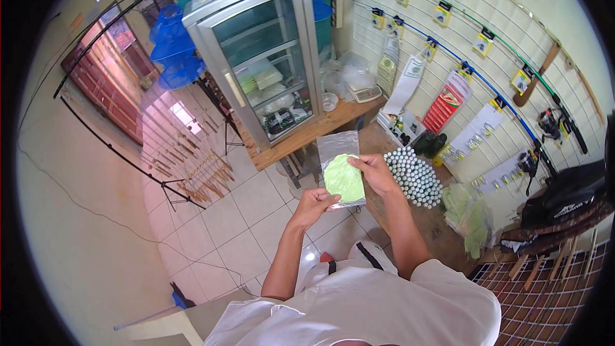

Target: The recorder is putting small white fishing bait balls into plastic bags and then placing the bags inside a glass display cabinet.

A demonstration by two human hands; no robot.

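Observation:
A flat, roundish light green mass (344,181), like dough or paste, is held up in front of me in a clear plastic bag (337,145). The bag's upper part stretches beyond the green mass. My left hand (316,207) is closed on the lower left edge, thumb on top. At the upper right edge my right hand (378,175) pinches the bag, its thumb pressed on the green mass. The fingers under the bag are hidden.
Right of my hands, many small white-topped cylinders (412,177) stand packed together on a wooden table, near light green bagged pieces (466,214). Ahead, a glass-door cabinet (262,57) and a scale (367,94) stand on a wooden bench (282,148). Fishing rods (474,67) hang along the wall grid.

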